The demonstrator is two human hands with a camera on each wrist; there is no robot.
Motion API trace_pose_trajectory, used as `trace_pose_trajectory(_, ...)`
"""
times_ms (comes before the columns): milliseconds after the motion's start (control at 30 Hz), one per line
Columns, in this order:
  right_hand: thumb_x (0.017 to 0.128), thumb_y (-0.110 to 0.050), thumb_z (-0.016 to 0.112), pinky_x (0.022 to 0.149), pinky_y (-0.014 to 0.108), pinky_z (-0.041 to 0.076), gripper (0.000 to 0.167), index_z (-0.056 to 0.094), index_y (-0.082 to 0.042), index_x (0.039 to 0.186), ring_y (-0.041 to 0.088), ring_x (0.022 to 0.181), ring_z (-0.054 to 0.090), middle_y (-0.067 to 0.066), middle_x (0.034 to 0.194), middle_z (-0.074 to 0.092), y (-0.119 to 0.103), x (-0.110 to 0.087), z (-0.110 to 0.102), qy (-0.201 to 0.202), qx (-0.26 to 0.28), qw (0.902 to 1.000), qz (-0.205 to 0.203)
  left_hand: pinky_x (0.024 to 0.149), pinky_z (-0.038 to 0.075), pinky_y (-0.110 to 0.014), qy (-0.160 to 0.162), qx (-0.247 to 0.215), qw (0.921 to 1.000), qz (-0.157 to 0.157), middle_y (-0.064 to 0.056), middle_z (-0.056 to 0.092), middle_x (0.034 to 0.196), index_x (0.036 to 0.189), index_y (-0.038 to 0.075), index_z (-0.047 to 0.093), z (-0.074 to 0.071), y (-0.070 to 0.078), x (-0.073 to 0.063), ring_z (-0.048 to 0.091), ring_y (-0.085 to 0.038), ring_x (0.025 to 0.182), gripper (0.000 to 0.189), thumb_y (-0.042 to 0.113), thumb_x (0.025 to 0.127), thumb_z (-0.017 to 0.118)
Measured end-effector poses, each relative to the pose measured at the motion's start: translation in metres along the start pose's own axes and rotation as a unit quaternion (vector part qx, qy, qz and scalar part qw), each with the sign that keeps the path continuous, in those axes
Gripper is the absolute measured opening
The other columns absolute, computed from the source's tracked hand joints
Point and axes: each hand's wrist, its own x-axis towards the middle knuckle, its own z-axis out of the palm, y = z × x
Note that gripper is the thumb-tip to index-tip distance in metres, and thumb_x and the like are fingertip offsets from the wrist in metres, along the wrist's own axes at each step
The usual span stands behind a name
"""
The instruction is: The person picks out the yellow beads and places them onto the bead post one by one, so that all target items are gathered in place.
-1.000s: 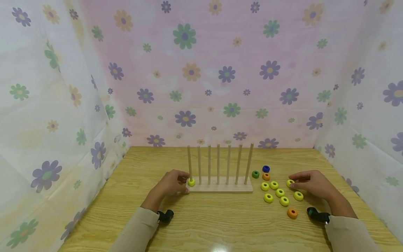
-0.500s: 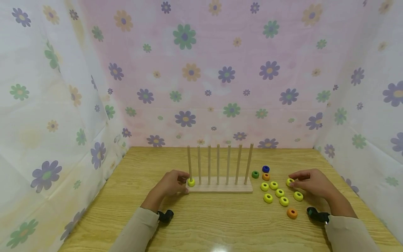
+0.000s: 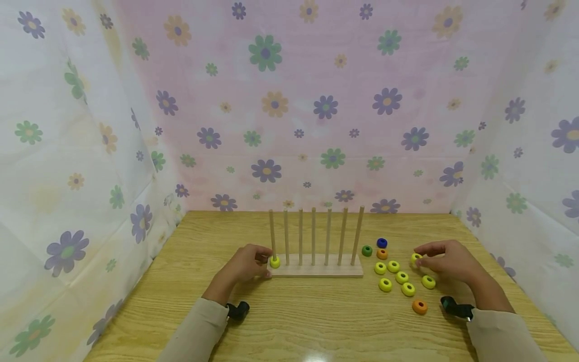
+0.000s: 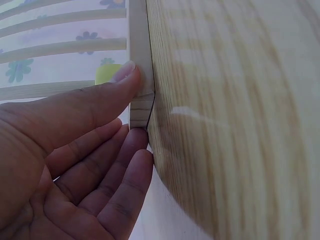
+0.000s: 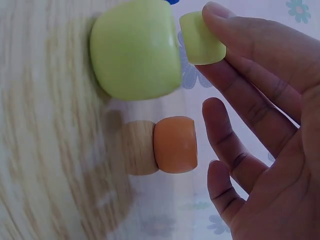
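My right hand (image 3: 452,261) pinches a yellow ring bead (image 5: 197,40) between thumb and fingertips; in the right wrist view it is just off the table. The other right fingers are loosely bent. At the left end of a wooden peg rack (image 3: 316,271), my left hand (image 3: 248,262) grips the base, with the thumb (image 4: 110,95) on one side and fingers at its end. One yellow bead (image 3: 275,262) sits at the bottom of the leftmost peg (image 3: 272,231). The other upright pegs are bare.
Several yellow beads (image 3: 402,277) lie right of the rack. Behind them are a green bead (image 3: 367,250), a blue bead (image 3: 382,243) and an orange bead (image 3: 382,254). A second orange bead (image 3: 419,306) lies nearer on the table (image 3: 316,317). Flowered cloth (image 3: 289,125) encloses the table.
The yellow bead in my right hand has risen slightly, moving up and a little away. My left hand and the peg rack have not visibly moved.
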Motion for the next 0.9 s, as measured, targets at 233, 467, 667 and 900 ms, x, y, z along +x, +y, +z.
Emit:
trace_pose_trajectory(233,0.092,-0.051,0.076,0.080,0.046,0.061,0.052,0.074,-0.014,0.129,0.042,0.117,0.063,0.023,0.133,0.066,-0.003,0.000,0.001,0.008,0.004,0.9998,-0.017,0.103,0.055,-0.047,0.000,0.000,1.0000,-0.008,-0.007,0.070,0.130,0.137,0.010,0.067,-0.001,0.000,0.001,0.066,-0.027,0.120,0.062,0.014,0.080,0.091)
trace_pose_trajectory(467,0.094,-0.049,0.075,0.078,0.046,0.060,0.050,0.075,-0.012,0.127,0.034,0.108,0.067,0.018,0.126,0.071,-0.010,0.001,-0.002,0.026,-0.010,0.9984,-0.049,0.102,0.056,-0.047,-0.002,0.003,1.0000,-0.004,-0.007,0.071,0.129,0.137,0.009,0.068,0.000,-0.003,0.001,0.067,-0.026,0.118,0.062,0.015,0.079,0.092)
trace_pose_trajectory(667,0.093,-0.048,0.076,0.078,0.042,0.061,0.051,0.075,-0.010,0.126,0.024,0.099,0.070,0.015,0.120,0.074,-0.015,0.002,-0.005,0.028,0.000,0.9984,-0.050,0.101,0.056,-0.047,-0.002,0.001,1.0000,-0.002,-0.007,0.071,0.130,0.138,0.009,0.067,0.000,-0.003,0.002,0.067,-0.027,0.119,0.064,0.015,0.079,0.092)
trace_pose_trajectory(900,0.093,-0.050,0.076,0.076,0.039,0.062,0.050,0.076,-0.012,0.125,0.026,0.099,0.073,0.017,0.123,0.073,-0.022,0.001,-0.006,0.030,-0.002,0.9983,-0.050,0.102,0.056,-0.047,-0.002,0.001,1.0000,0.000,-0.008,0.071,0.130,0.138,0.008,0.067,0.000,-0.003,0.002,0.067,-0.027,0.119,0.064,0.015,0.080,0.092)
